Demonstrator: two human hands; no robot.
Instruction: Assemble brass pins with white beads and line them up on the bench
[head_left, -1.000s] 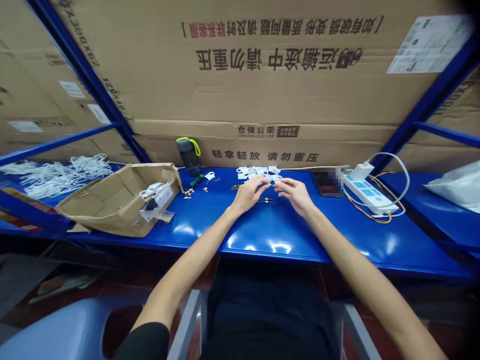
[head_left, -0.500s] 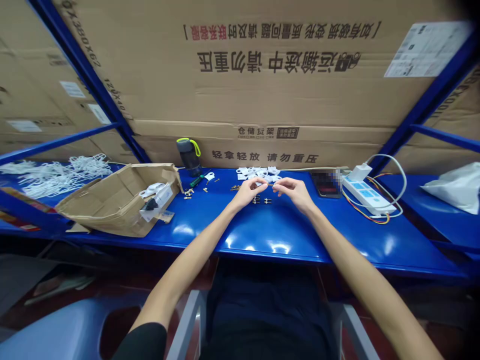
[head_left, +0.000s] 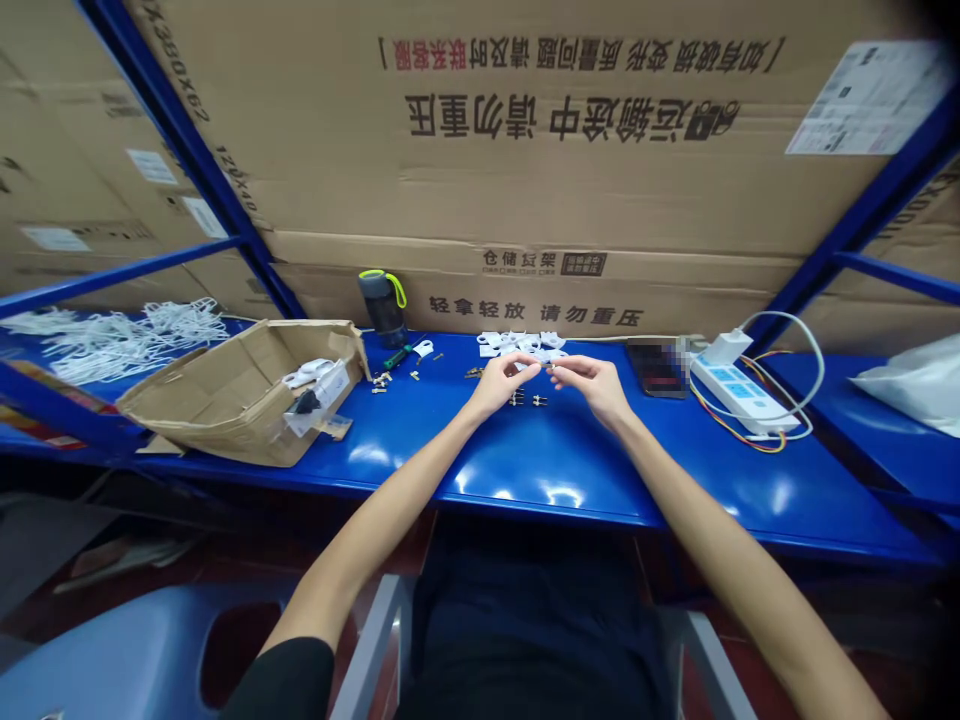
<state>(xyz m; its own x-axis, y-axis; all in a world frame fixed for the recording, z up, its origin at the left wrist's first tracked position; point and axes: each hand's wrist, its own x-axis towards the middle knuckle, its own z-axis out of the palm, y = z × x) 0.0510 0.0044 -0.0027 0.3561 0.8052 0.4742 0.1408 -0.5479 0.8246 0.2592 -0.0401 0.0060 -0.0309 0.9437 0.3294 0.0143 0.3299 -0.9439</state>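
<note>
The left hand (head_left: 504, 385) and right hand (head_left: 589, 385) are raised just above a blue steel bench (head_left: 570, 490), their fingertips nearly meeting near its middle. The right thumb and forefinger are pinched together on what looks like a small metal pin (head_left: 547, 367), though it is too small to make out clearly. The left fingers (head_left: 534, 367) are curled together just beside it; whether they grip it or another piece cannot be told. The pin sits in the air between the hands, over two pairs of metal prongs (head_left: 526, 400) lying on the bench.

Over the last second, little has changed: the hands have kept almost the same pose and place, with no clear release or new grasp.

Just beyond the hands lies a heap of white plastic parts (head_left: 521, 345), with brass pieces (head_left: 474, 372) to its left. Further left are more brass pieces (head_left: 381, 381), a green-handled screwdriver (head_left: 397, 356), a bottle (head_left: 384, 308) and an open cardboard box (head_left: 240, 400). To the right are a phone (head_left: 656, 370) and a power strip (head_left: 739, 395). White cords (head_left: 127, 340) lie at the far left, and large cartons (head_left: 525, 170) stand behind the bench.
</note>
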